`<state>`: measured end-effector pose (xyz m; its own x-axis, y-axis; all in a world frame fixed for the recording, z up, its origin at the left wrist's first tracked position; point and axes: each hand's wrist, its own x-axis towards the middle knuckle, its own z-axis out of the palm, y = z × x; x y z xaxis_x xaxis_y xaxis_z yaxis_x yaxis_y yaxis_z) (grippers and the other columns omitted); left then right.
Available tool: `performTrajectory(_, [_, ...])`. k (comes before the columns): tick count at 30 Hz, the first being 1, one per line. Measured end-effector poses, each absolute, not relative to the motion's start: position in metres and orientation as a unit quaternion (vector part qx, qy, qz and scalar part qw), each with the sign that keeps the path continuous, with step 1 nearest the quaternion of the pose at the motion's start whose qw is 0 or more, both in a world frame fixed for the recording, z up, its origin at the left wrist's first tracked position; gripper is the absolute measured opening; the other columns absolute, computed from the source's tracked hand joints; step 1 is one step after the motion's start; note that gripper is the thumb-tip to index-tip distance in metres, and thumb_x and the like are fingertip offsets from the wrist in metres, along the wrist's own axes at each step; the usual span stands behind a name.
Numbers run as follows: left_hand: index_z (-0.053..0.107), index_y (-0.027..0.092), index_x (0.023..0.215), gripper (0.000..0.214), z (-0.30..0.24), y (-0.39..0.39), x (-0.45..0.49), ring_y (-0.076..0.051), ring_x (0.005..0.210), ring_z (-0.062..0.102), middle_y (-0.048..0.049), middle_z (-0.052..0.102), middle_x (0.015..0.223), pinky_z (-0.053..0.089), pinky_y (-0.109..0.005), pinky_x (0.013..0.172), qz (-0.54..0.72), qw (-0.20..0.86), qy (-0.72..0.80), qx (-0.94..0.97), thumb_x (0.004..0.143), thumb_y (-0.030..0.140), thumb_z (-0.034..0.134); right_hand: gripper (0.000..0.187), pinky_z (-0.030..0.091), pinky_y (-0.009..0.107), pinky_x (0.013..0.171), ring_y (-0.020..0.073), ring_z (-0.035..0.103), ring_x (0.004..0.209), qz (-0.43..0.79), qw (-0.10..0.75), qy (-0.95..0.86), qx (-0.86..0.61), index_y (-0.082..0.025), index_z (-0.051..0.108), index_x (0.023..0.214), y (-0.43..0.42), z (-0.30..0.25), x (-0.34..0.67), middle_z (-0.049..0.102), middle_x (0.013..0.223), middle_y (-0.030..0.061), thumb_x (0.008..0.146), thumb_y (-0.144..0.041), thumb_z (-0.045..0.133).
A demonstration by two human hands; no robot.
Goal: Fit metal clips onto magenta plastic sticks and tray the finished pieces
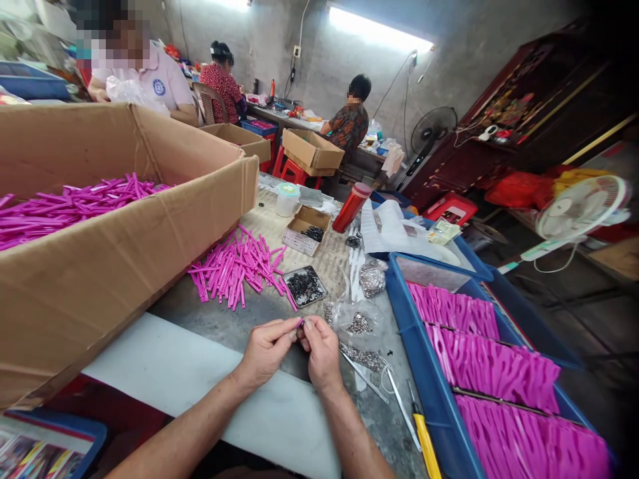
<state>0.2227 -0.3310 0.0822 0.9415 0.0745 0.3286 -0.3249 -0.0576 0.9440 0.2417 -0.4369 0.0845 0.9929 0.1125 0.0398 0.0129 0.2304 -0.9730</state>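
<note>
White fan [582, 207] at right, dark fan [427, 133] farther back, tube light [380, 30] on wall [459, 60].

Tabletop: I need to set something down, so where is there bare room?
The pale strip along the near edge is bare between the cardboard box and the left forearm; a dark grey patch lies bare between that box, the magenta pile and the left hand. It is crowded right of the right hand: bags of metal parts, tools, then the blue crate.
</note>
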Motion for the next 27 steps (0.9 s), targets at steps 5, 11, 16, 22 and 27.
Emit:
performTrajectory(5, [0.065,0.013,0.090,0.025,0.0826,-0.3307,0.2225,-0.007,0.046,0.045,-0.0020,0.055,0.059,0.038,-0.016,0.039,0.151,0.675,-0.094,0.716,0.073,0.012,0.048,0.017,0.028,0.018,0.043,0.0062,0.037,0.046,0.027,0.790,-0.050,-0.610,-0.016,0.050,0.067,-0.4364,0.0862,0.2416,0.045,0.053,-0.0054,0.069,-0.031,0.057])
performTrajectory(11, [0.065,0.012,0.091,0.025,0.0831,-0.3308,0.2223,-0.007,0.045,0.044,-0.0030,0.057,0.063,0.036,-0.016,0.038,0.145,0.679,-0.088,0.714,0.073,0.012,0.047,0.021,0.023,0.018,0.039,0.0057,0.032,0.042,0.038,0.795,-0.047,-0.604,-0.016,0.049,0.065,-0.4359,0.0867,0.2413,0.043,0.051,-0.0053,0.073,-0.035,0.052])
performTrajectory(16, [0.065,0.013,0.091,0.026,0.0826,-0.3311,0.2223,-0.008,0.047,0.046,-0.0024,0.057,0.061,0.038,-0.017,0.039,0.144,0.676,-0.091,0.717,0.073,0.013,0.047,0.019,0.025,0.019,0.041,0.0065,0.035,0.044,0.030,0.787,-0.048,-0.614,-0.016,0.049,0.065,-0.4359,0.0869,0.2401,0.043,0.051,-0.0055,0.070,-0.033,0.055])
performTrajectory(22, [0.064,0.014,0.092,0.026,0.0819,-0.3303,0.2222,-0.008,0.050,0.048,-0.0033,0.058,0.064,0.038,-0.016,0.039,0.137,0.674,-0.084,0.721,0.073,0.012,0.047,0.019,0.026,0.019,0.041,0.0070,0.035,0.045,0.031,0.781,-0.046,-0.621,-0.016,0.050,0.069,-0.4373,0.0848,0.2409,0.044,0.054,-0.0048,0.070,-0.035,0.055])
performTrajectory(27, [0.065,0.014,0.091,0.026,0.0839,-0.3308,0.2218,-0.009,0.050,0.049,-0.0037,0.059,0.064,0.038,-0.016,0.038,0.141,0.674,-0.087,0.720,0.073,0.013,0.047,0.025,0.026,0.020,0.041,0.0074,0.035,0.044,0.037,0.776,-0.040,-0.628,-0.017,0.047,0.060,-0.4370,0.0855,0.2403,0.042,0.051,-0.0044,0.072,-0.039,0.051])
